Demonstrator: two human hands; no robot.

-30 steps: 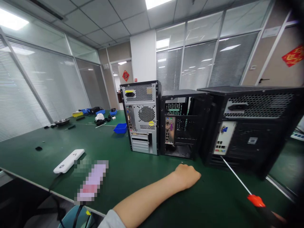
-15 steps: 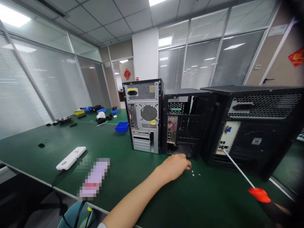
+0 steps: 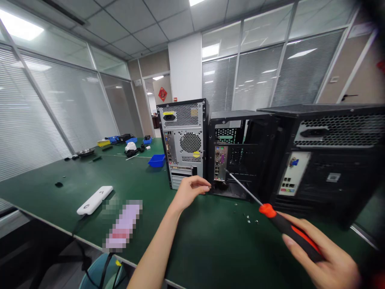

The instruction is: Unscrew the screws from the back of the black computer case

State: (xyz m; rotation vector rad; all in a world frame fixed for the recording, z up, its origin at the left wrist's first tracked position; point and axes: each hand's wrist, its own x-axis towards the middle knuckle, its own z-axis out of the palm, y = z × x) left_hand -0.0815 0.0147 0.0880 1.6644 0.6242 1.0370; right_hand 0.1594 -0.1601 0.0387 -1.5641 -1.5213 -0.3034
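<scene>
My right hand (image 3: pixel 325 253) grips a red-and-black screwdriver (image 3: pixel 291 230). Its long shaft points up and left, with the tip in front of the port panel (image 3: pixel 220 162) of the middle black computer case (image 3: pixel 240 186); whether it touches cannot be told. My left hand (image 3: pixel 191 190) is by the lower right corner of the silver-backed computer tower (image 3: pixel 189 142), thumb and fingertips pinched together. Anything between those fingertips is too small to make out. Several small screws (image 3: pixel 248 218) lie on the green table (image 3: pixel 210 245) in front of the cases.
A third black computer tower (image 3: pixel 343 160) stands at the right. Left of the cases are a blue tray (image 3: pixel 157 161), a white power bank (image 3: pixel 95 200) and a blurred-out lilac object (image 3: pixel 123 224). A teal bin (image 3: pixel 98 273) is below the table edge.
My left hand has moved left and up from beside the screws. The screwdriver has swung from the right tower's ports to the middle case, bringing my right hand into fuller view.
</scene>
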